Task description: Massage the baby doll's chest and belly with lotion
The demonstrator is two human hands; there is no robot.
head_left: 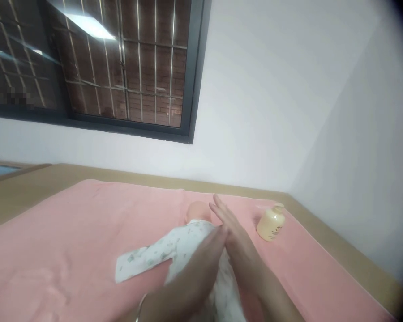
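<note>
My left hand (206, 257) and my right hand (238, 243) are pressed palm to palm over the doll, with no object visible between them. The right fingers are stretched out, pointing up and away from me; the left fingers lie flat against the right palm, slightly blurred and partly hidden. Beneath them a baby doll (188, 239) lies on a pink cloth (97, 223). It wears a white garment with small greenish prints, and one sleeve reaches out to the left. Its bare head is at the far end; my hands and forearms cover much of its body.
A pale yellow bottle (270, 224) with dark print stands on the cloth to the right of my hands. The cloth covers a wooden surface (325, 223) that meets white walls. Behind is a dark-framed window (190, 80) with metal bars.
</note>
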